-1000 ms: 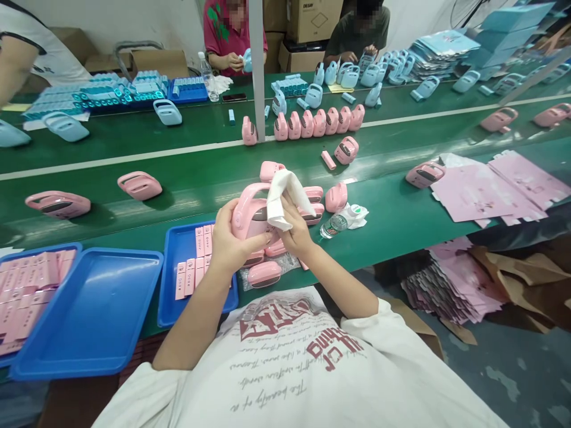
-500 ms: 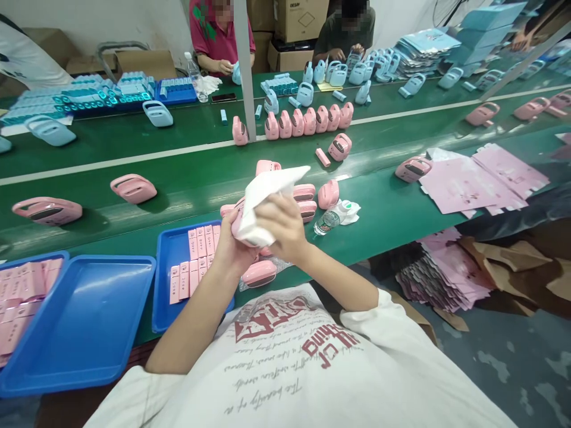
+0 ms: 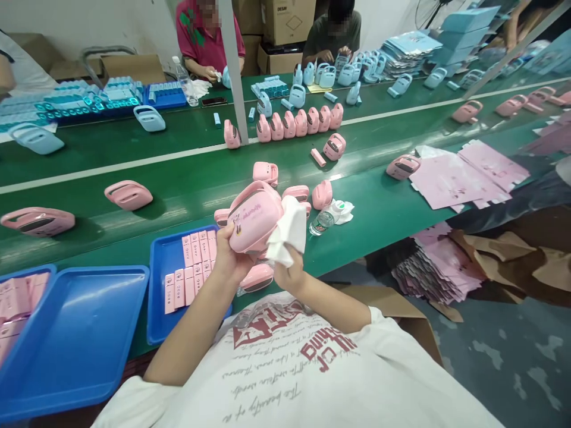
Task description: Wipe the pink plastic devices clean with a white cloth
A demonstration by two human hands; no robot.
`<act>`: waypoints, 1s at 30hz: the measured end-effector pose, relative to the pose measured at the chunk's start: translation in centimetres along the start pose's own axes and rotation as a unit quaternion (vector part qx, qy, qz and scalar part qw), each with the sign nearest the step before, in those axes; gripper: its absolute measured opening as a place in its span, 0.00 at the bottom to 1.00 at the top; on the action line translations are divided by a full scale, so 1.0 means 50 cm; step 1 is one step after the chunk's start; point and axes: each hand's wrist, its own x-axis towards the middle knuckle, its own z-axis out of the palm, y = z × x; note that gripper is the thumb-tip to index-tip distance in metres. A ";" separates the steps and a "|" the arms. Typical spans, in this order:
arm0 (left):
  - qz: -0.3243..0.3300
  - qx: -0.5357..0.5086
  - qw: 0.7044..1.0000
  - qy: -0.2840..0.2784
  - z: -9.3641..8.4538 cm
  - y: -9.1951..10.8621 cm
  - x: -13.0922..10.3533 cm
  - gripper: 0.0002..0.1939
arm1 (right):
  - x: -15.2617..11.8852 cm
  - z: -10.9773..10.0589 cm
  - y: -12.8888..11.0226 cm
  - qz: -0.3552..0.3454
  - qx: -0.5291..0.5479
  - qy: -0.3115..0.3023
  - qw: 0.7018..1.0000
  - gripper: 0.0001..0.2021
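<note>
My left hand [image 3: 232,254] is closed on a pink handled case [image 3: 255,220], which looks like a small portable speaker. Its printed face, with a cartoon figure and lettering, is turned up toward me. In my right hand [image 3: 289,272] a white cloth or tissue [image 3: 288,229] is pinched, lying against the right side of the case. Behind and under the held case several more pink cases [image 3: 266,172] sit on the green bench; my hands hide some of them. Close to my body, another pink case [image 3: 257,277] lies on clear plastic.
A blue tray [image 3: 154,324] of pink boxes stands left, beside another blue tray [image 3: 74,333]. A clear bottle [image 3: 322,222] is right of my hands. Pink cases [image 3: 288,123] line the belt. Flat pink cartons [image 3: 457,178] lie right. Two people sit opposite among blue cases [image 3: 297,95].
The cloth has moved from over the top of the pink case to its right side, uncovering the printed face. My right hand has lowered. The whole view has shifted slightly.
</note>
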 end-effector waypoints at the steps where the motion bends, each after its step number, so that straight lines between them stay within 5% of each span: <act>1: 0.001 0.036 0.999 -0.012 -0.009 -0.003 0.001 0.24 | 0.013 -0.013 -0.008 0.033 0.025 0.028 0.999 0.27; 3: 0.010 0.122 0.991 -0.049 -0.026 -0.009 0.001 0.29 | 0.049 -0.044 -0.017 0.108 0.080 0.050 0.990 0.28; 6: 0.047 0.288 0.949 -0.117 -0.040 -0.018 0.000 0.39 | 0.101 -0.088 -0.014 0.173 0.128 -0.004 0.976 0.27; 10: 0.123 0.493 0.849 -0.142 -0.041 -0.042 0.002 0.40 | 0.119 -0.115 0.004 0.095 0.069 -0.062 0.991 0.25; 13: 0.158 0.519 0.823 -0.171 -0.046 -0.056 0.012 0.34 | 0.103 -0.122 0.033 0.048 -0.007 0.050 0.998 0.25; 15: 0.169 0.514 0.820 -0.187 -0.059 -0.054 0.023 0.33 | 0.086 -0.127 0.067 0.116 -0.074 0.162 0.977 0.25; 16: 0.171 0.514 0.820 -0.183 -0.068 -0.048 0.030 0.33 | 0.076 -0.129 0.087 0.172 -0.124 0.154 0.965 0.24; 20: 0.167 0.498 0.848 -0.074 -0.119 -0.005 0.079 0.35 | 0.007 -0.125 0.161 0.348 -0.290 -0.193 0.870 0.13; 21: 0.179 0.492 0.851 -0.041 -0.133 0.009 0.100 0.35 | -0.016 -0.120 0.173 0.365 -0.306 -0.238 0.847 0.14; 25: 0.264 0.496 0.821 0.099 -0.186 0.074 0.223 0.35 | -0.097 -0.097 0.193 0.402 -0.337 -0.293 0.800 0.14; 30: 0.189 0.542 0.779 0.251 -0.260 0.148 0.412 0.30 | -0.123 -0.107 0.225 0.404 -0.332 -0.321 0.789 0.08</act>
